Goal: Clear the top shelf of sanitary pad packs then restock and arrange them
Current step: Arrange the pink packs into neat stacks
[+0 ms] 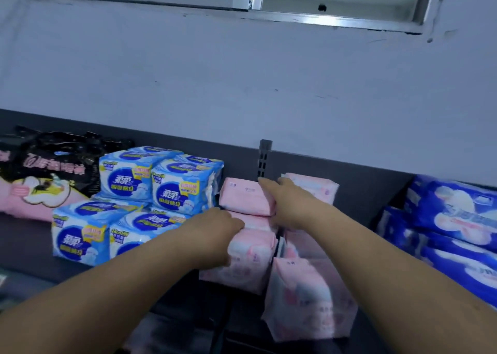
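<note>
**Here, pink packs are being squared up mid-shelf**

Broadly, this looks like the restocking and arranging half of the job, not the clearing. The top shelf, a dark, matt metal deck with a low back panel, already carries goods in colour groups. The dark blue packs are piled at the right. The light blue packs stand two tiers high at the left. A black-and-pink pack lies flat at the far left.

Between the blue groups sit the pink packs, the ones in hand. One large pink pack stands at the front right, tilted and leaning out. A stacked pink pack stands just left of it, and an upper pink pack rests on top of that one. A rear pink pack stands near the slotted upright.

All the packs are soft, pillowy blocks in glossy printed film with crimped ends. They should dent under pressure and slide easily on one another.

The left hand grips the stacked pink pack, its fingers curled over the top edge. The right hand lies between the upper and rear pink packs, against the upper one's side. I cannot tell whether its fingers are clenched, as they are blurred and partly hidden.

The next move probably calls for pressing the stack flush against the light blue neighbours. After that, the leaning front pack needs righting, with gentle, even pressure so the slippery film does not skate.
</note>
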`<action>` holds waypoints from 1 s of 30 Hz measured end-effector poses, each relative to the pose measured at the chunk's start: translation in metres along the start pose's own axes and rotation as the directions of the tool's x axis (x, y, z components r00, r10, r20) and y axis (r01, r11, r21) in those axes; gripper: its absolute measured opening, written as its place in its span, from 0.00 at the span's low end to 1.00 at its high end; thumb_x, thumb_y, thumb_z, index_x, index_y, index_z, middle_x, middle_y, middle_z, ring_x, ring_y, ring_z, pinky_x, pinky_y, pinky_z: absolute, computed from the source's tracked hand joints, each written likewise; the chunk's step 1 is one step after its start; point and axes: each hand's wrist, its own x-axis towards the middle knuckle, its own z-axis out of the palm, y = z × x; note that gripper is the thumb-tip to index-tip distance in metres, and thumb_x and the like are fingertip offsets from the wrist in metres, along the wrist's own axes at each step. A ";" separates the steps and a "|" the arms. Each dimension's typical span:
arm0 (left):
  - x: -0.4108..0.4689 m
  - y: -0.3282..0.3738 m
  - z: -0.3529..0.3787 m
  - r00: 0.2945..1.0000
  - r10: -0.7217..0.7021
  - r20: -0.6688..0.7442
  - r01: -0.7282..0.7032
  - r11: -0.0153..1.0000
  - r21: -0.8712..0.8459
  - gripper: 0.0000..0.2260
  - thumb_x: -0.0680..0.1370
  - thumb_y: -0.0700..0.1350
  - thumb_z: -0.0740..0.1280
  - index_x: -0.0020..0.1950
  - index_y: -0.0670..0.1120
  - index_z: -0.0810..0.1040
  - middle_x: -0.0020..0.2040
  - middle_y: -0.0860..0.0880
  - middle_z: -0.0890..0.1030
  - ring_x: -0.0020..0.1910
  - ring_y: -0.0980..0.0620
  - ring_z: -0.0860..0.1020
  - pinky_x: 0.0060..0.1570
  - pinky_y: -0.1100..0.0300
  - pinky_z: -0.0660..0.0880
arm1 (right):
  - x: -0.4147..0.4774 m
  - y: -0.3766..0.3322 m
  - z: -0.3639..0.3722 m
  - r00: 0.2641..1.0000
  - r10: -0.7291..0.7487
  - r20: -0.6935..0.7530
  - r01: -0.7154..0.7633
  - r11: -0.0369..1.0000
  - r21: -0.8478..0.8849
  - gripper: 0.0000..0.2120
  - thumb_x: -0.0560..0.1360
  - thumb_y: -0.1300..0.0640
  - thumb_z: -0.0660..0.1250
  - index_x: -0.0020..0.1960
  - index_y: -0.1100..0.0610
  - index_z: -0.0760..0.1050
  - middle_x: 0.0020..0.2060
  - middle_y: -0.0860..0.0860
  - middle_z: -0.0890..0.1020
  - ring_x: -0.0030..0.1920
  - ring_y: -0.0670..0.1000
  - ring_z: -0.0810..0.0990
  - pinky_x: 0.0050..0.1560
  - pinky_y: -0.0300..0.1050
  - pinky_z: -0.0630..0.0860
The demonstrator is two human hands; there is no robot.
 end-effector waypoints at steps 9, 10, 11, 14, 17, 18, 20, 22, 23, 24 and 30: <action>0.007 -0.028 -0.053 0.974 -0.072 -0.215 -0.016 0.923 -0.384 0.25 0.76 0.41 0.63 0.72 0.55 0.68 0.66 0.52 0.75 0.56 0.54 0.74 0.55 0.63 0.71 | 0.029 0.013 -0.006 0.962 0.060 -0.268 0.038 0.937 0.347 0.17 0.75 0.53 0.69 0.61 0.55 0.68 0.52 0.52 0.78 0.50 0.53 0.77 0.49 0.47 0.74; 0.012 -0.032 -0.060 0.957 -0.097 -0.274 -0.031 0.902 -0.431 0.25 0.76 0.40 0.63 0.72 0.54 0.68 0.66 0.52 0.75 0.56 0.54 0.74 0.56 0.62 0.71 | 0.030 0.017 -0.013 0.955 0.119 -0.272 0.037 0.860 0.509 0.16 0.76 0.54 0.69 0.60 0.55 0.69 0.51 0.51 0.79 0.49 0.52 0.78 0.49 0.48 0.76; 0.017 -0.037 -0.066 0.936 -0.123 -0.330 -0.048 0.884 -0.465 0.25 0.76 0.41 0.64 0.72 0.53 0.67 0.66 0.52 0.75 0.59 0.54 0.75 0.59 0.61 0.71 | 0.030 0.021 -0.020 0.958 0.163 -0.236 0.037 0.745 0.667 0.14 0.77 0.56 0.68 0.60 0.56 0.70 0.50 0.51 0.80 0.47 0.51 0.79 0.48 0.48 0.77; 0.032 -0.051 -0.077 0.895 -0.183 -0.408 -0.037 0.879 -0.476 0.30 0.75 0.42 0.65 0.76 0.52 0.61 0.70 0.49 0.71 0.66 0.49 0.72 0.63 0.56 0.69 | 0.027 0.029 -0.034 0.983 0.166 -0.073 -0.011 0.454 0.891 0.10 0.81 0.55 0.62 0.61 0.57 0.73 0.46 0.53 0.82 0.40 0.51 0.78 0.43 0.44 0.76; 0.041 -0.057 -0.083 0.910 -0.198 -0.365 -0.005 0.873 -0.487 0.35 0.75 0.41 0.65 0.79 0.52 0.53 0.72 0.48 0.66 0.66 0.49 0.70 0.55 0.61 0.66 | 0.027 0.033 -0.038 0.987 0.157 -0.015 -0.055 0.431 0.901 0.09 0.83 0.54 0.59 0.58 0.53 0.75 0.45 0.53 0.83 0.40 0.51 0.76 0.45 0.45 0.74; 0.043 -0.058 -0.084 0.917 -0.193 -0.350 -0.003 0.873 -0.487 0.36 0.75 0.40 0.65 0.79 0.53 0.51 0.73 0.48 0.64 0.66 0.50 0.69 0.53 0.62 0.65 | 0.028 0.034 -0.037 0.987 0.158 -0.003 -0.067 0.437 0.897 0.09 0.83 0.53 0.59 0.58 0.53 0.76 0.44 0.53 0.84 0.40 0.51 0.77 0.45 0.46 0.74; 0.048 -0.058 -0.082 0.927 -0.183 -0.327 -0.002 0.871 -0.492 0.37 0.75 0.39 0.65 0.79 0.53 0.50 0.75 0.48 0.63 0.67 0.50 0.68 0.53 0.62 0.64 | 0.030 0.034 -0.035 0.987 0.163 0.011 -0.088 0.475 0.876 0.10 0.83 0.53 0.58 0.59 0.54 0.76 0.44 0.52 0.84 0.40 0.50 0.78 0.44 0.44 0.77; 0.052 -0.059 -0.080 0.932 -0.180 -0.315 0.001 0.869 -0.495 0.37 0.75 0.39 0.64 0.79 0.52 0.50 0.75 0.48 0.62 0.70 0.49 0.66 0.56 0.62 0.64 | 0.035 0.034 -0.033 0.984 0.179 -0.019 -0.083 0.543 0.836 0.10 0.83 0.53 0.58 0.60 0.54 0.75 0.46 0.52 0.85 0.42 0.50 0.81 0.47 0.45 0.80; 0.053 -0.059 -0.079 0.933 -0.177 -0.314 -0.001 0.869 -0.494 0.37 0.75 0.39 0.64 0.79 0.52 0.50 0.75 0.48 0.63 0.70 0.49 0.66 0.58 0.61 0.64 | 0.039 0.033 -0.031 0.981 0.189 -0.046 -0.073 0.576 0.814 0.10 0.83 0.53 0.58 0.60 0.54 0.75 0.48 0.52 0.84 0.45 0.51 0.82 0.50 0.47 0.80; 0.053 -0.059 -0.077 0.933 -0.174 -0.315 -0.003 0.871 -0.492 0.36 0.75 0.40 0.64 0.79 0.52 0.50 0.75 0.48 0.63 0.71 0.49 0.65 0.59 0.60 0.65 | 0.043 0.031 -0.030 0.976 0.200 -0.084 -0.057 0.610 0.791 0.10 0.83 0.53 0.58 0.59 0.53 0.74 0.50 0.52 0.83 0.49 0.52 0.82 0.54 0.50 0.80; 0.056 -0.060 -0.072 0.934 -0.146 -0.327 -0.023 0.888 -0.460 0.36 0.76 0.42 0.65 0.79 0.52 0.50 0.75 0.48 0.62 0.71 0.48 0.65 0.66 0.54 0.66 | 0.073 0.016 -0.015 0.960 0.150 -0.236 -0.084 0.960 0.267 0.15 0.81 0.55 0.59 0.67 0.53 0.72 0.62 0.55 0.73 0.58 0.58 0.76 0.58 0.49 0.74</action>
